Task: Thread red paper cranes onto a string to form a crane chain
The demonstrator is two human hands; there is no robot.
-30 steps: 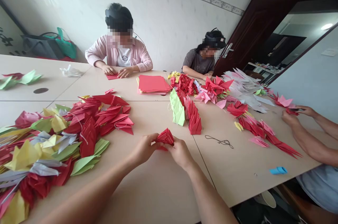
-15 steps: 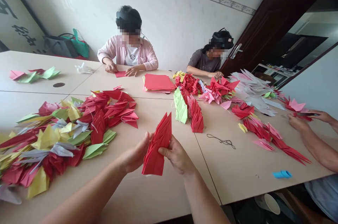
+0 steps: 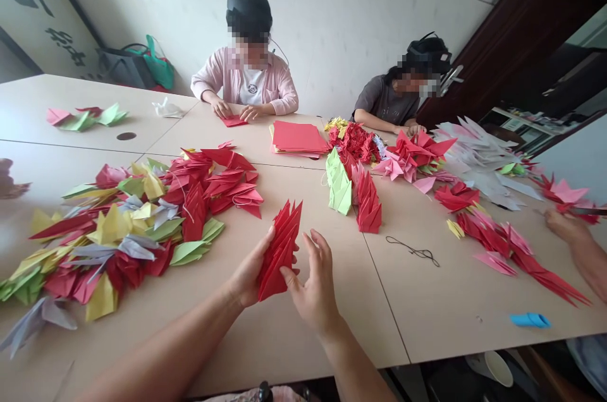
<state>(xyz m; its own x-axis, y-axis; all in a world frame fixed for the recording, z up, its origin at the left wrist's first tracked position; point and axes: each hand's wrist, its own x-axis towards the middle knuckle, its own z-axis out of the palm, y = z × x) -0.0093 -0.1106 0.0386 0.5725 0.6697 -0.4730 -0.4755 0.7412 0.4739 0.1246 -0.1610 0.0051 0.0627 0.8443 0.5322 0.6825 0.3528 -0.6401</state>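
My left hand (image 3: 253, 269) is wrapped round a stack of folded red paper pieces (image 3: 281, 250), held upright above the table with its pointed tips upward. The stack's layers fan slightly apart. Beside it, on the right, my right hand (image 3: 315, 285) has its fingers spread, with the thumb close to the stack's lower edge; whether the thumb touches it is unclear. Left of my hands lies a large heap of folded paper pieces (image 3: 142, 231) in red, yellow, green and pale grey. Beyond my right hand lie a green folded bundle (image 3: 338, 184) and a red one (image 3: 368, 203).
Two people sit across the table (image 3: 303, 358); one handles red paper (image 3: 234, 120). A stack of red sheets (image 3: 300, 137) lies between them. At right are a black cord (image 3: 412, 250), a blue roll (image 3: 530, 320), more folded red pieces (image 3: 512, 241) and another person's hand (image 3: 571, 228).
The red stack has turned in my grasp, showing its layered edges. My right hand has loosened and opened, while my left hand has closed round the stack. The view has shifted left.
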